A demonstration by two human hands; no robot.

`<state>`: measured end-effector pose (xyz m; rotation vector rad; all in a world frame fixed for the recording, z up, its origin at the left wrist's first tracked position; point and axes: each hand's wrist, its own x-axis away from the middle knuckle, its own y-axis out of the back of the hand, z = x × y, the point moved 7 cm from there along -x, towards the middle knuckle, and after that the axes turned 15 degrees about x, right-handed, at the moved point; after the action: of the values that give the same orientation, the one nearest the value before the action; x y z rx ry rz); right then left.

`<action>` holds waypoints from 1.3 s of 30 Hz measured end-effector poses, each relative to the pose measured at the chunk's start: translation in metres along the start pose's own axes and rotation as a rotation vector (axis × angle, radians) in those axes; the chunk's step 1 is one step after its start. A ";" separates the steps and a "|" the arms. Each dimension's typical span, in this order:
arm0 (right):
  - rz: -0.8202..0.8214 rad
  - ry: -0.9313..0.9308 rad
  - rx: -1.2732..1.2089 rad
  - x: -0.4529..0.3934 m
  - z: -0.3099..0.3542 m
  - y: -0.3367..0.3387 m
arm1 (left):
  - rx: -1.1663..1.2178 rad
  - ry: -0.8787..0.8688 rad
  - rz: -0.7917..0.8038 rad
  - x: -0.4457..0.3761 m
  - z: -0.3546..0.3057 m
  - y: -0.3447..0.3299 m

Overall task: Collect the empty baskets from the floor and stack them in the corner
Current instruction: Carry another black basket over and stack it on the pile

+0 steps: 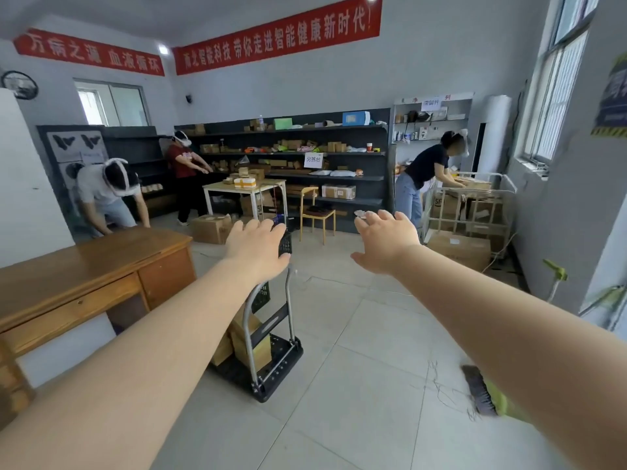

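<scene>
- Reaching forward, the left hand (257, 247) and right hand (386, 240) are stretched out with fingers spread and loose, holding nothing.
- A black basket (285, 244) shows just behind the left hand, partly hidden by it; another dark basket (262, 296) sits below the wrist.
- Under the left forearm stands a hand cart (271, 361) loaded with cardboard boxes (249, 337).
- A wooden desk (84, 266) lies left of that arm.
- A yellow chair (315, 215) stands beyond, between both hands.
- A broom (481, 391) lies below the right forearm.
</scene>
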<state>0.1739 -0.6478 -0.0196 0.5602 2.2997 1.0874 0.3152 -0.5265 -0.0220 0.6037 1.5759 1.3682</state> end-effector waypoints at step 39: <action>0.061 -0.073 0.042 -0.578 -0.252 -0.383 | 0.034 -0.149 -0.002 -0.711 -0.143 -0.243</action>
<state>0.4114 -1.3458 -0.0245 0.6788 2.2604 1.0313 0.5560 -1.2522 -0.0291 0.7078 1.4825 1.2670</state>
